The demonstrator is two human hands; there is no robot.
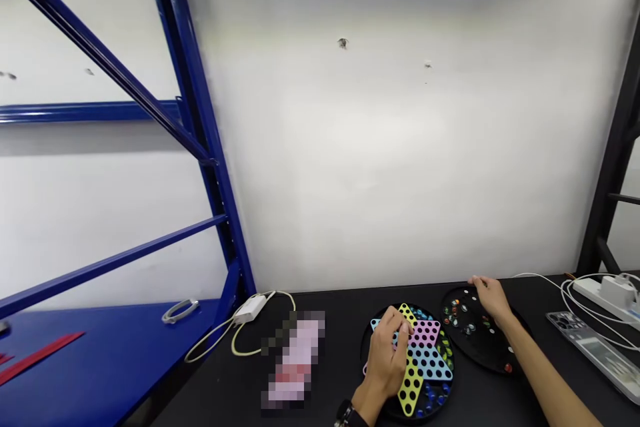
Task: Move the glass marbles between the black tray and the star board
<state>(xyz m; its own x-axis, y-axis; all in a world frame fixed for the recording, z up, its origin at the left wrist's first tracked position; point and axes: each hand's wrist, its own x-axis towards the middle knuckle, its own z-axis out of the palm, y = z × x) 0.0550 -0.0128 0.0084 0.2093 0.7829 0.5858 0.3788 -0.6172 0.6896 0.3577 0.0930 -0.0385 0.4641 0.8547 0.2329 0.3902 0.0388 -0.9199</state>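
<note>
A round Chinese checkers board [425, 355] with yellow, pink, light-blue and green star points lies on the black table [335, 407]. My left hand [387, 355] rests on the board's left part, fingers curled down onto it. To its right lies a black round tray [480, 343] holding several coloured marbles [457, 318]. My right hand [491, 298] reaches over the tray's far edge, fingertips pinched down at the marbles; what they hold is too small to see.
A white charger with looped cable [249, 311] lies at the table's back left. A blurred pinkish object [295, 360] lies left of the board. A power strip with cables [605, 293] and a flat device [595, 350] sit at the right. Blue shelving [200, 147] stands left.
</note>
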